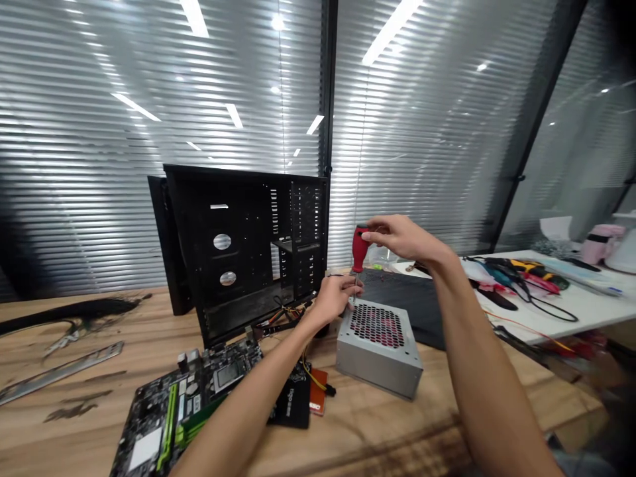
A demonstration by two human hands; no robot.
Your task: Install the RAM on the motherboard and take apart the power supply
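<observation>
A screwdriver with a red handle (360, 250) stands nearly upright over the far left corner of a grey metal power supply (380, 361). At the top of that handle, my right hand (397, 236) grips it between thumb and fingers. My left hand (334, 297) is low by the same corner, its fingers closed around the thin shaft near the tip. Whether a screw sits under the tip is hidden by these fingers. The power supply lies on the wooden table with its honeycomb fan grille facing up.
An open black computer case (248, 228) stands behind my left arm. A motherboard (199, 391), a black tigo box (294, 405) and an orange packet (318, 391) lie nearer. A metal strip (64, 372) is at left. Tools and cables cover a white table (591, 308) at right.
</observation>
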